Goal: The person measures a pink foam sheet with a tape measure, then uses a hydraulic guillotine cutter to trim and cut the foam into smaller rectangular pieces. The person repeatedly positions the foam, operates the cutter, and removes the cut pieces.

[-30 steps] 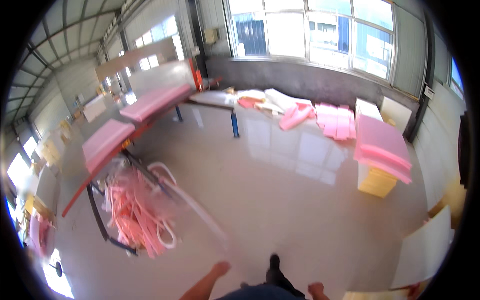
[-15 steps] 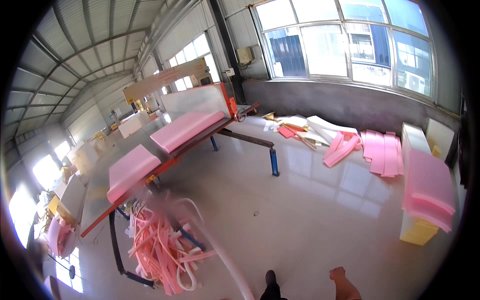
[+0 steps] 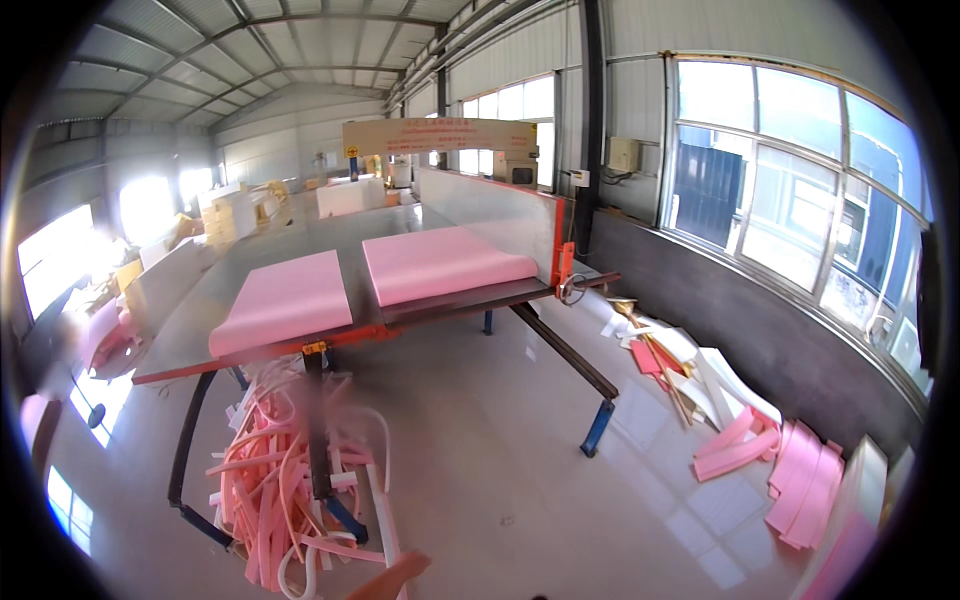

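My left hand [image 3: 402,575] comes in at the lower edge, blurred, beside the heap of foam strips; its fingers cannot be made out, and nothing shows in it. My right hand is out of view. Ahead, two pink foam sheets lie on a long metal machine table: a left sheet [image 3: 285,300] with its near edge curling down, and a right sheet [image 3: 440,262]. The table [image 3: 215,300] has a red front edge. Under it lies a tangled heap of pink and white foam strips [image 3: 270,490]. Neither sheet is touched by a hand.
Dark legs with blue feet [image 3: 597,430] stand out from the table. A handwheel [image 3: 572,290] sits at its right corner. Along the right wall lie foam offcuts [image 3: 740,445], pink slabs [image 3: 805,480] and a foam stack [image 3: 850,510]. White blocks [image 3: 228,212] stand far left.
My view has swung right-to-left toward the table, which now faces me more squarely. My right hand has left the view, and my left hand has come in at the lower edge.
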`<state>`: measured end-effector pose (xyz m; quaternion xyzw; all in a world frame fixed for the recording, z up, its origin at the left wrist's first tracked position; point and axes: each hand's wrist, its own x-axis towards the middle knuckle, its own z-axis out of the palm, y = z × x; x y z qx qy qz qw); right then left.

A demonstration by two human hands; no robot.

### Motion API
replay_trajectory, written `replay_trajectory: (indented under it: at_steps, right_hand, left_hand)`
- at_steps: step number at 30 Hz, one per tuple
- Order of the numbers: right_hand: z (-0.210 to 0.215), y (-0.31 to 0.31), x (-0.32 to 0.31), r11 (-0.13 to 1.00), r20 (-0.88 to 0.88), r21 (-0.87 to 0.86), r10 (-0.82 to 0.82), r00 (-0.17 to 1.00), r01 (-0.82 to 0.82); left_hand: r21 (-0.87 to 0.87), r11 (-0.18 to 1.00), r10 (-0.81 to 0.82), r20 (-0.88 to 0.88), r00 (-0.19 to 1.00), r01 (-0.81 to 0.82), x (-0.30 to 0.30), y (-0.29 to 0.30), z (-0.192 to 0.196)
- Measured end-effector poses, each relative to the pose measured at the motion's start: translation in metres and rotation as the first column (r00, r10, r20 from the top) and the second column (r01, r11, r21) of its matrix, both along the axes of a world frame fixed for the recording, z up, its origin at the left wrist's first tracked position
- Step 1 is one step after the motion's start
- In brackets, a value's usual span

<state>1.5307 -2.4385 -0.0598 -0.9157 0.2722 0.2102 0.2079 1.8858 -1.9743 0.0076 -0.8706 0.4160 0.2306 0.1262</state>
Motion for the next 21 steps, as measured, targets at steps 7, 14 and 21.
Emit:
replay_trajectory:
  at_steps: [7, 14, 21]
  right_hand:
    - [0.045, -0.133, 0.228, 0.997, 0.098, 0.029, -0.080, 0.992, 0.077]
    - [0.138, -0.201, 0.525, 0.987, 0.306, 0.121, 0.061, 0.950, -0.102]
    - [0.180, -0.209, 0.748, 0.951, 0.380, 0.177, 0.170, 0.909, -0.252]
  left_hand:
    - [-0.322, 0.827, 0.332, -0.380, 0.863, -0.460, 0.124, -0.154, 0.002]
    - [-0.188, 0.822, 0.408, -0.463, 0.786, -0.538, 0.199, -0.144, -0.004]
    - [-0.106, 0.591, 0.687, -0.454, 0.568, -0.800, 0.274, -0.098, 0.002]
